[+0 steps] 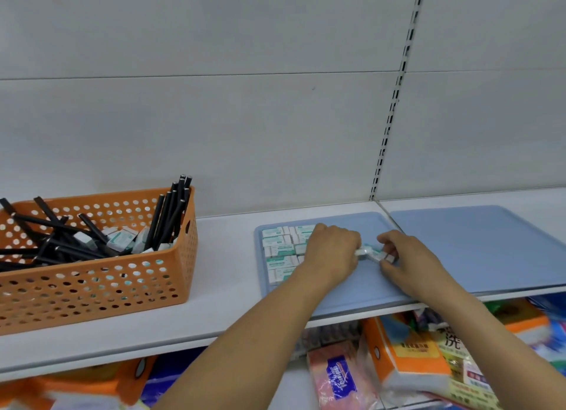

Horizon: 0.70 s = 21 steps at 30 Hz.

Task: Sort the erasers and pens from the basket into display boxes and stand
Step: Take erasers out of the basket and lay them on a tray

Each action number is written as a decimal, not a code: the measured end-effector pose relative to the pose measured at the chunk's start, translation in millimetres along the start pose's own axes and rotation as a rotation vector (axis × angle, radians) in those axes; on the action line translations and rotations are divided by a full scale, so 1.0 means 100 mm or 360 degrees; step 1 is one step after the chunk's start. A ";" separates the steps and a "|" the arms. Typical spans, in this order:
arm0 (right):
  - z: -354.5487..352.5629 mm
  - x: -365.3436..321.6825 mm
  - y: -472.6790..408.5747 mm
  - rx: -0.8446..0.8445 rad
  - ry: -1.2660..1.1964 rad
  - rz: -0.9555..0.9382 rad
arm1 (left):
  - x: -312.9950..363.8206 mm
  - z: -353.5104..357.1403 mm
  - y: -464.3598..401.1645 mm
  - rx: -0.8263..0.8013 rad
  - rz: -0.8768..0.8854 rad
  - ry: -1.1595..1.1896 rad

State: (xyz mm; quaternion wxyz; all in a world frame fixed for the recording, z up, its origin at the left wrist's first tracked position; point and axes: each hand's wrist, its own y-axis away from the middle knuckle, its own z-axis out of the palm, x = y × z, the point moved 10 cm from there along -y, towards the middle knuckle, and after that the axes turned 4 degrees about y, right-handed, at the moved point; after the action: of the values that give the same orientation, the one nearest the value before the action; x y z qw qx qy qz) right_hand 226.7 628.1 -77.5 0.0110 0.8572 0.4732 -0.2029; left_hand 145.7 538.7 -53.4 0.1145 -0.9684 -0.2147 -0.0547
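An orange perforated basket [128,275] stands at the left of the white shelf, holding several black pens [165,217] and white-and-teal erasers [121,237]. To its right lies a blue tray [343,290] with rows of erasers [280,250] packed in its left part. My left hand [332,250] and my right hand [407,261] meet over the tray's middle. Between them they hold a few erasers [372,253]: the left hand grips one end, the right hand pinches the other.
A second blue tray [477,244] lies to the right on the adjoining shelf. A slotted upright [395,103] runs up the grey back wall. Packaged goods [407,354] fill the shelf below. Bare white shelf [223,256] separates the basket and the tray.
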 end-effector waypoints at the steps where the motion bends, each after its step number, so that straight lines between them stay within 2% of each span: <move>1: -0.04 0.06 0.03 -0.0002 0.0000 0.0033 | 0.05 -0.06 0.01 0.0042 0.0034 0.0014; 4: -0.17 0.14 0.17 0.0000 -0.0117 0.0035 | 0.06 -0.32 0.24 0.0135 0.0075 0.0221; 6: -0.19 0.04 0.28 -0.0058 -0.0193 -0.0086 | -0.03 -0.40 0.59 0.0166 0.0141 0.0336; 8: -0.12 -0.16 0.37 -0.0170 -0.0195 -0.0262 | -0.17 -0.45 0.98 0.0291 0.0257 0.0245; 10: 0.00 -0.41 0.44 -0.0277 -0.0210 -0.0434 | -0.38 -0.39 1.26 0.0379 0.0239 0.0090; 15: 0.16 -0.85 0.48 -0.0337 -0.0391 -0.0660 | -0.60 -0.28 1.45 0.0339 0.0145 -0.0077; 21: 0.24 -1.02 0.46 -0.0193 -0.0330 -0.0745 | -0.83 -0.24 1.40 0.0272 -0.0177 0.0509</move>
State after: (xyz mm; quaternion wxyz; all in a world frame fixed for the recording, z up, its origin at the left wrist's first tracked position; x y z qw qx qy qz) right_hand 207.7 515.3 -70.9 0.0637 0.6967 0.6664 -0.2580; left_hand 129.6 375.4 -70.7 0.2258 -0.9207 -0.2508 -0.1959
